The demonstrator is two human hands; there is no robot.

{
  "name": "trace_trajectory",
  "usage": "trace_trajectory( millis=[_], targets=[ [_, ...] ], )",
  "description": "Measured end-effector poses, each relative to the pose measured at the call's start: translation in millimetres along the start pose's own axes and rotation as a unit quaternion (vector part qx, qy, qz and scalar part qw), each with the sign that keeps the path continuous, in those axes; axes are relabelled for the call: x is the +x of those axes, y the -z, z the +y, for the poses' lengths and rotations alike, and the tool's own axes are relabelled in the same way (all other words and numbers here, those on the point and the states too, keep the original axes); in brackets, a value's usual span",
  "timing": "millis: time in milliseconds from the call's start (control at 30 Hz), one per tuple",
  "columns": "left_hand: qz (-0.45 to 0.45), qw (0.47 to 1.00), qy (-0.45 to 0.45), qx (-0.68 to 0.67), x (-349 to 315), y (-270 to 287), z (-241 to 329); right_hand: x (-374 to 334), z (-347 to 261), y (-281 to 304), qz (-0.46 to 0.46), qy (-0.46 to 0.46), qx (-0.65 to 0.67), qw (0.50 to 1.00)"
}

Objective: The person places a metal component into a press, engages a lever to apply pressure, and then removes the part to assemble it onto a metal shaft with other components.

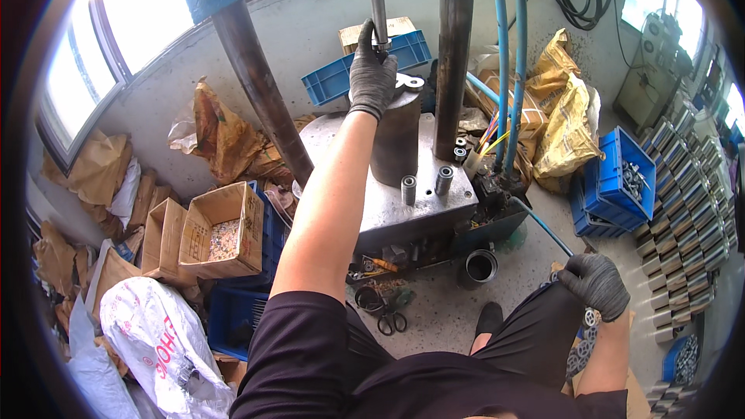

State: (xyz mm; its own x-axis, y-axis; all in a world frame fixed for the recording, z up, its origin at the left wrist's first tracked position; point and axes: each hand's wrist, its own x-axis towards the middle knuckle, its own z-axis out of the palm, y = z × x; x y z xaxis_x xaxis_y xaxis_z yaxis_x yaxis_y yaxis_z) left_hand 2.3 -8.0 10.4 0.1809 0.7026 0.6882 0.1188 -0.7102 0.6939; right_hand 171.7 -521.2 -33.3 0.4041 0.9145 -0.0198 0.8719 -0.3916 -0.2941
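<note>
My left hand point(372, 74), in a dark grey glove, reaches up to the lower end of a vertical steel rod point(376, 0) on the press. One finger stretches along the rod, and the others close around a small metal part point(382, 46) there; the palm hides some of it. Just below stands a thick dark cylindrical block point(396, 140) with ringed metal pieces point(409, 82) on top. Two short metal sleeves point(408, 189) point(443, 180) stand upright on the press table point(372, 213). My right hand point(596, 285), also gloved, is wrapped around the end of a blue lever point(543, 225).
Steel columns point(456, 54) point(264, 85) flank the block. A blue tray point(326, 81) sits behind. Open cartons point(221, 237) and a white sack point(159, 341) lie left. Blue crates point(621, 174) and stacked metal tubes point(683, 225) stand right. A black bucket point(479, 268) and scissors point(392, 323) are on the floor.
</note>
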Motion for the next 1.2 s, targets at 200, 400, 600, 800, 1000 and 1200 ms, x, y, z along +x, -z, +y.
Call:
trace_trajectory(
  millis=[200,400,600,800,1000,1200],
  targets=[
    [0.005,1.0,-0.008,0.01,2.1,-1.4,-4.5,-0.6,-2.0,1.8,-0.002,-0.012,0.014,1.0],
    [0.003,1.0,-0.002,0.021,2.2,0.4,-4.3,1.8,0.9,1.3,-0.004,-0.008,0.005,1.0],
    [0.012,0.999,-0.005,0.045,-0.2,4.2,1.1,19.6,5.7,10.4,0.109,0.085,0.035,0.99],
    [0.011,1.0,0.003,0.01,-1.0,1.7,-3.3,144.2,-8.0,74.4,0.486,0.249,-0.085,0.833],
    [0.022,0.999,0.015,-0.02,0.5,0.4,-0.9,176.9,2.7,85.6,0.448,0.214,-0.069,0.865],
    [0.033,0.999,0.031,0.014,0.1,4.7,2.0,60.3,24.0,32.8,0.138,0.149,0.068,0.977]
  ],
)
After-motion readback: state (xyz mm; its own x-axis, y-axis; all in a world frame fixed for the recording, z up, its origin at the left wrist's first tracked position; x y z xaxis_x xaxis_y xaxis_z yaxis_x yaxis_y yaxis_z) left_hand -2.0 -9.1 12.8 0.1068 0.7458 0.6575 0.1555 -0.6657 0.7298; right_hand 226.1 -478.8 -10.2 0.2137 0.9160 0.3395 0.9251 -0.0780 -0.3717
